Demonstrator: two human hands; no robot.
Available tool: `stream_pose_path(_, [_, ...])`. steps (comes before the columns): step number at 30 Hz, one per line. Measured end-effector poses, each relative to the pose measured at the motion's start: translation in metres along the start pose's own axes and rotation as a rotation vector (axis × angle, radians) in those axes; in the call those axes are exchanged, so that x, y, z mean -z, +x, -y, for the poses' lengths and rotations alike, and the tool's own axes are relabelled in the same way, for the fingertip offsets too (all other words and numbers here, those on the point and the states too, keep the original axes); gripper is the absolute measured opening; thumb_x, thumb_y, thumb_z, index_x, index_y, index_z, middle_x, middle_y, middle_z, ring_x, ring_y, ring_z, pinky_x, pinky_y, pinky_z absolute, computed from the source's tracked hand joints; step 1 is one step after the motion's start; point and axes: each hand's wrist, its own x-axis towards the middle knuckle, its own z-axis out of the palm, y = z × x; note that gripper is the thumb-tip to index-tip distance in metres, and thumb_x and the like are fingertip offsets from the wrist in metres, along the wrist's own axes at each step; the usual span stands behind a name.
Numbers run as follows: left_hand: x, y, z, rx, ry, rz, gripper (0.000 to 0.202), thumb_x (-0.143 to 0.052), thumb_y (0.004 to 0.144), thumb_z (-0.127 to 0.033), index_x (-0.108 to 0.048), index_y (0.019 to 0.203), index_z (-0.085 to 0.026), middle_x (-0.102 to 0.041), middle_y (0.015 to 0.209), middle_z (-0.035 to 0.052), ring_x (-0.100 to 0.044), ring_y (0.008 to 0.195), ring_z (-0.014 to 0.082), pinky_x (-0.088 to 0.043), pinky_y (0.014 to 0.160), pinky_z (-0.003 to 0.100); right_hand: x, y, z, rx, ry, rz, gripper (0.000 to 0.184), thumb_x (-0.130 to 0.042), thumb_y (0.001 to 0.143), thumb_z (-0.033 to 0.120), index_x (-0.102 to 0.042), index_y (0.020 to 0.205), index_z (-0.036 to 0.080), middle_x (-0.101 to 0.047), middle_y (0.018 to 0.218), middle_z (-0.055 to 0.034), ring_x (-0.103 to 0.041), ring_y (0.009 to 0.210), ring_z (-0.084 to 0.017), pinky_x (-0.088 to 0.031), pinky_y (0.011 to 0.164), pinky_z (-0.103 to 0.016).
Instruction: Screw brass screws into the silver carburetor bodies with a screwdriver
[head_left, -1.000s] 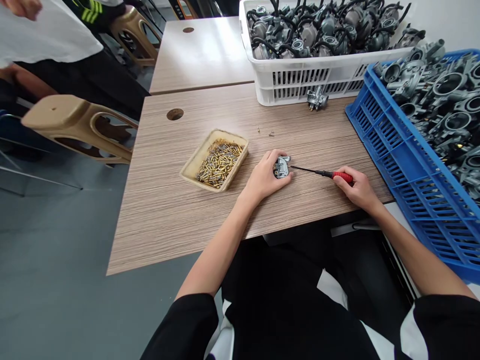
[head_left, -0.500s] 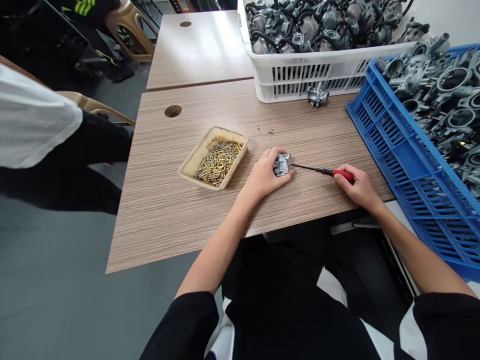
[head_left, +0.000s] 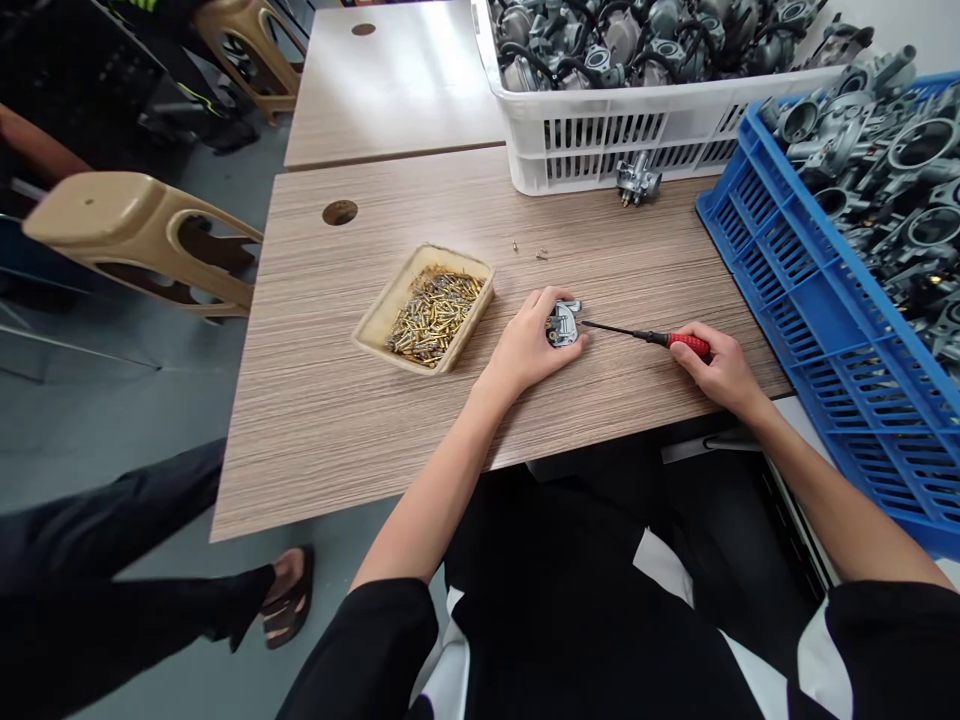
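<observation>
My left hand (head_left: pixel 529 345) is wrapped around a small grey metal carburetor (head_left: pixel 563 323) resting on the wooden table (head_left: pixel 337 400). My right hand (head_left: pixel 716 368) grips the red handle of a thin screwdriver (head_left: pixel 651 337), whose black shaft points left with its tip at the carburetor. A shallow tan tray (head_left: pixel 379 322) with several small brass parts (head_left: pixel 435 312) lies just left of my left hand.
A white crate (head_left: pixel 600 140) of assembled carburetors stands at the back, with one loose carburetor (head_left: pixel 638 182) in front of it. A blue crate (head_left: pixel 810 320) of grey castings fills the right. Two tiny screws (head_left: pixel 529 250) lie mid-table. A tan stool (head_left: pixel 135 235) and another person's leg (head_left: pixel 142 590) are at the left.
My hands stay on the carburetor and the screwdriver. A person beside the table has walked past toward me; only a leg and sandalled foot now show at the lower left.
</observation>
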Motion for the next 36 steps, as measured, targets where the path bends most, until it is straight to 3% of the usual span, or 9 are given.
stream_pose_path(9, [0.0009,-0.0008,-0.0017,0.002,0.000,0.000,0.047,-0.072,0.089,-0.036,-0.057,0.133,-0.025,-0.067,0.135,0.0074,-0.063,0.129,0.0301,-0.051,0.116,0.047,0.0006,0.0002,-0.0010,0.015,-0.002,0.008,0.044,-0.064,0.098,0.066,-0.068,0.089,0.023,-0.062,0.076,-0.0021,-0.054,0.070,-0.021,-0.042,0.068,-0.035])
stream_pose_path(36, [0.0031,-0.0034,-0.0048,0.037,0.032,0.031,0.053,-0.071,0.089,-0.035,-0.055,0.139,-0.029,-0.065,0.139,0.0069,-0.060,0.134,0.0333,-0.051,0.116,0.049,0.0011,0.0008,0.0030,-0.018,-0.019,0.016,0.052,-0.062,0.096,0.075,-0.067,0.088,0.024,-0.061,0.073,-0.0019,-0.053,0.067,-0.021,-0.042,0.066,-0.037])
